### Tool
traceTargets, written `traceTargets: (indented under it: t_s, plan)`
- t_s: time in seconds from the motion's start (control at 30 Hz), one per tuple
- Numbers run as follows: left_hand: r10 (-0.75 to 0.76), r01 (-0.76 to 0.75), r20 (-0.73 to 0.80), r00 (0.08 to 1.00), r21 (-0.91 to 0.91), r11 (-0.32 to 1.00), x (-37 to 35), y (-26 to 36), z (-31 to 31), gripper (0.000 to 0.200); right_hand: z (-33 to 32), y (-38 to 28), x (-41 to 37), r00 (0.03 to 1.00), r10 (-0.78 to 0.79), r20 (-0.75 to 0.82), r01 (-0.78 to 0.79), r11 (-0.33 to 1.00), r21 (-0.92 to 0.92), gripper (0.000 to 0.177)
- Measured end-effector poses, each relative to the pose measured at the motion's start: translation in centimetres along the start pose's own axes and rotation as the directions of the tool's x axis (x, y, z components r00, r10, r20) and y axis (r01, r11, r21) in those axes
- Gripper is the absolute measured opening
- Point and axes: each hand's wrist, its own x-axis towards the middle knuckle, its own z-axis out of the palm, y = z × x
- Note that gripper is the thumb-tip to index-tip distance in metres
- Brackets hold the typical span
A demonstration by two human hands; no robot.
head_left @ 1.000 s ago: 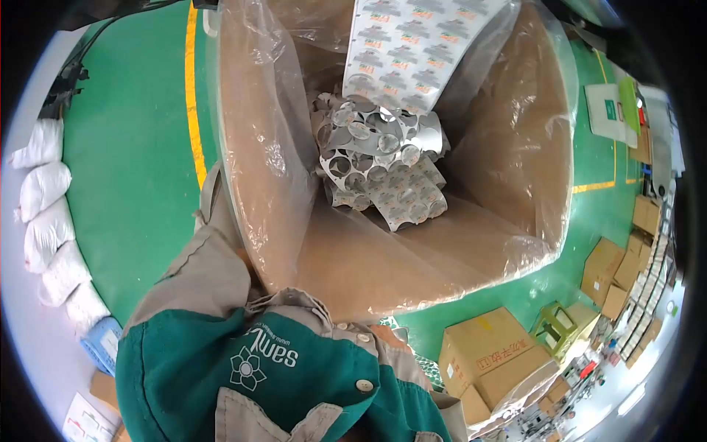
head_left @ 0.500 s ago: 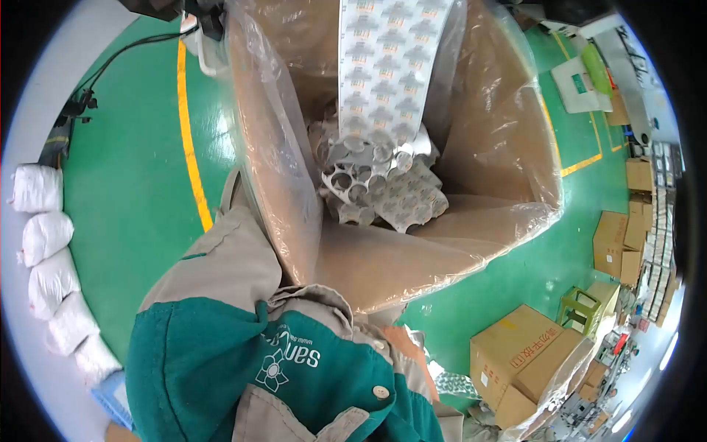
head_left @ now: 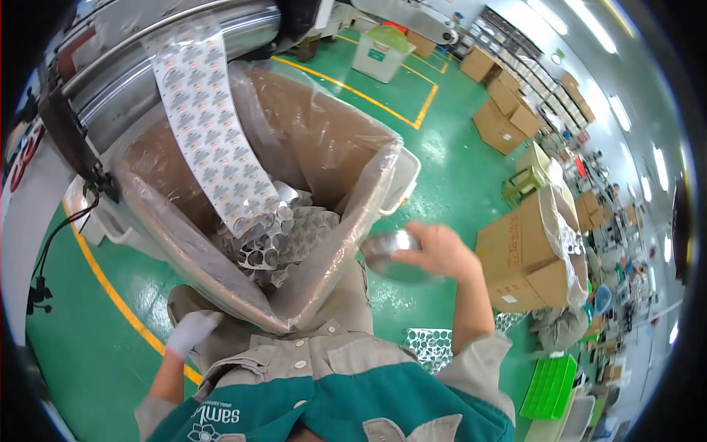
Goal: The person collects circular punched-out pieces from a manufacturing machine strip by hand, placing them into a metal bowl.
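Note:
My right hand (head_left: pixel 440 252), bare and blurred by motion, holds a round, shiny metallic object (head_left: pixel 390 254) right of the lined box. My left hand (head_left: pixel 193 331) wears a white glove and lies flat against my trouser leg, below the box's left side, with nothing seen in it. A wide printed strip (head_left: pixel 210 125) hangs from a metal roller (head_left: pixel 250 33) into the large cardboard box (head_left: pixel 324 125) with a clear plastic liner. Inside lie crumpled printed sheets with round holes (head_left: pixel 302 236).
A brown carton (head_left: pixel 515 250) stands on the green floor at the right, with perforated sheet scrap (head_left: pixel 429 348) near it. A green crate (head_left: pixel 549 387) is at the lower right. A white bin (head_left: pixel 379 59) stands farther back, and more cartons (head_left: pixel 504 118) line the right.
The view has swung right and widened, bringing the roller and both hands into sight. The right hand now shows the round metallic object in its grip.

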Motion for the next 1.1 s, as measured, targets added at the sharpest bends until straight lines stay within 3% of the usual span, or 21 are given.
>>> traceTargets:
  t_s: [0.07, 0.1, 0.2, 0.23, 0.3, 0.33, 0.43, 0.53, 0.57, 0.63, 0.7, 0.77, 0.8, 0.83, 0.9, 0.93, 0.97, 1.0, 1.03, 1.07, 1.1]
  plan:
    - [-0.164, -0.019, -0.334, 0.928, -0.483, 0.875, -1.7, -5.2, 0.4, 0.052, -2.5, -1.2, 1.1, 0.989, -0.108, -0.097, 0.114, 0.992, 0.058, 0.038]
    - [-0.197, -0.097, -0.375, 0.906, -0.637, 0.765, -2.1, -6.4, -0.8, 0.052, -2.8, -1.5, 1.6, 0.972, -0.164, -0.17, 0.17, 0.985, 0.019, 0.038]
    - [-0.211, -0.194, -0.625, 0.751, -0.515, 0.835, -4.2, -2.8, -7.0, 0.048, -4.4, -3.8, 2.8, 0.961, -0.179, -0.211, 0.178, 0.984, -0.024, 0.04]
    - [-0.193, -0.206, -0.624, 0.758, -0.508, 0.836, -4.9, -0.9, -8.5, 0.048, -5.4, -5.1, 3.0, 0.968, -0.175, -0.179, 0.165, 0.984, -0.07, 0.041]
    - [-0.04, -0.395, -0.838, 0.544, -0.298, 0.869, -5.3, 4.2, -11.0, 0.045, -6.3, -6.5, 3.6, 0.932, -0.252, -0.261, 0.257, 0.966, -0.016, 0.041]
    - [-0.019, -0.439, -0.847, 0.53, -0.294, 0.849, -4.3, 5.1, -12.0, 0.045, -6.1, -6.4, 4.2, 0.897, -0.309, -0.317, 0.331, 0.943, 0.016, 0.043]
    - [0.127, -0.562, -0.817, 0.563, -0.265, 0.783, -0.8, 7.8, -13.8, 0.043, -4.8, -8.0, 5.1, 0.879, -0.244, -0.41, 0.352, 0.912, 0.212, 0.042]
    - [0.362, -0.607, -0.706, 0.608, -0.12, 0.785, 1.6, 11.0, -14.5, 0.037, 0.8, -7.8, 8.2, 0.852, -0.1, -0.514, 0.386, 0.784, 0.487, 0.038]
    - [0.377, -0.613, -0.695, 0.612, -0.116, 0.781, 2.9, 10.9, -14.8, 0.037, 2.6, -7.7, 8.8, 0.846, -0.041, -0.531, 0.391, 0.725, 0.567, 0.037]
    - [0.35, -0.517, -0.606, 0.714, -0.119, 0.848, 5.8, 10.0, -15.2, 0.037, 6.9, -7.2, 10.5, 0.829, 0.094, -0.552, 0.399, 0.591, 0.701, 0.035]
    - [0.359, -0.481, -0.573, 0.737, -0.071, 0.874, 7.1, 9.1, -14.6, 0.037, 10.2, -6.8, 11.5, 0.844, 0.222, -0.488, 0.303, 0.555, 0.775, 0.035]
    - [0.295, -0.371, -0.421, 0.858, -0.11, 0.922, 7.8, 8.3, -13.9, 0.036, 12.1, -6.6, 11.6, 0.853, 0.278, -0.441, 0.212, 0.587, 0.781, 0.035]
    - [0.358, -0.371, -0.483, 0.799, 0.072, 0.926, 7.8, 8.4, -13.2, 0.034, 12.0, -7.0, 11.2, 0.852, 0.254, -0.458, 0.199, 0.652, 0.731, 0.038]
    - [0.399, -0.415, -0.523, 0.753, 0.094, 0.905, 7.5, 9.1, -12.7, 0.033, 11.8, -7.3, 11.0, 0.87, 0.224, -0.44, 0.185, 0.679, 0.711, 0.038]
    - [0.377, -0.4, -0.5, 0.779, 0.067, 0.914, 8.5, 8.3, -12.8, 0.032, 11.8, -7.6, 10.8, 0.874, 0.19, -0.447, 0.211, 0.68, 0.702, 0.038]
    - [0.405, -0.432, -0.522, 0.751, 0.076, 0.899, 8.4, 8.8, -12.1, 0.031, 11.4, -7.8, 10.7, 0.902, 0.216, -0.374, 0.176, 0.607, 0.775, 0.038]
    - [0.38, -0.424, -0.597, 0.707, 0.073, 0.903, 7.6, 10.0, -11.9, 0.029, 12.7, -7.3, 11.6, 0.849, 0.2, -0.489, 0.207, 0.725, 0.657, 0.037]
    - [0.405, -0.384, -0.621, 0.671, 0.176, 0.906, 5.2, 13.4, -11.9, 0.024, 11.4, -7.9, 10.8, 0.906, 0.204, -0.37, 0.138, 0.685, 0.715, 0.033]
    - [0.643, -0.37, -0.589, 0.49, 0.527, 0.765, 7.4, 10.1, -11.4, 0.024, 12.6, -7.0, 11.8, 0.868, 0.072, -0.492, 0.259, 0.78, 0.57, 0.028]
    - [0.423, -0.299, -0.662, 0.619, 0.299, 0.906, 5.5, 11.7, -11.9, 0.028, 13.6, -7.0, 12.1, 0.88, 0.11, -0.463, 0.274, 0.678, 0.682, 0.023]
    - [0.416, -0.243, -0.613, 0.672, 0.348, 0.906, 6.1, 10.8, -12.0, 0.03, 14.0, -6.9, 12.6, 0.884, 0.069, -0.463, 0.296, 0.684, 0.666, 0.023]
